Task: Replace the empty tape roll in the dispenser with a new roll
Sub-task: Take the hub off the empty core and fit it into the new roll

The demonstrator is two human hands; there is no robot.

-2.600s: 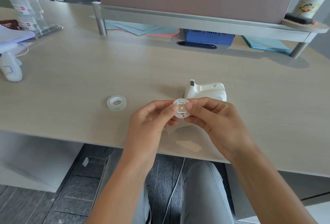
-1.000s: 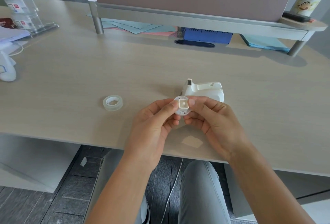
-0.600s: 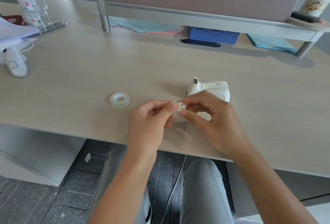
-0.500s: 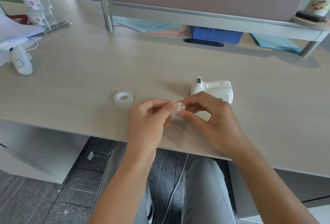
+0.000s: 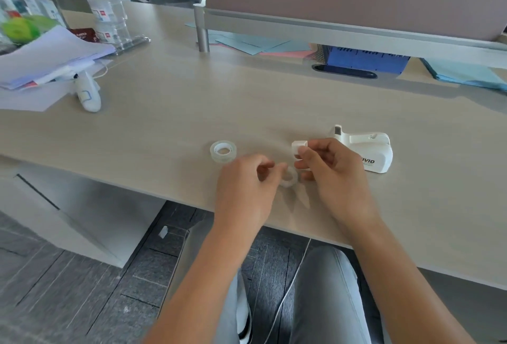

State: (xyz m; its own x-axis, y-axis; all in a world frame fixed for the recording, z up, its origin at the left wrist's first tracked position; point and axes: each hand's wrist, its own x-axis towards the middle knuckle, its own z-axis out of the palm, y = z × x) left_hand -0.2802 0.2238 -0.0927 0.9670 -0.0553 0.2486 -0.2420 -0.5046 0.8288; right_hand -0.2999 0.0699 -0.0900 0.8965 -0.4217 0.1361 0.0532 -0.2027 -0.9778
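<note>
White hub [image 5: 297,147] pinched in right hand [image 5: 333,171], empty core [image 5: 289,177] at left hand [image 5: 247,182] fingertips, grip unclear; drop core, seat new tape roll [image 5: 223,151] squarely w/ hub, dispenser [image 5: 367,151] waiting on tabletop [image 5: 192,102].

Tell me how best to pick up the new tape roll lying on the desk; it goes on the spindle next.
The new tape roll lies flat on the desk, hole up, left of both hands. Probably best to come from above with the nearer left hand, pinching across the outer rim with thumb and fingers. The flat pose leaves the rim exposed all round, and the hole stays free for the hub.
</note>
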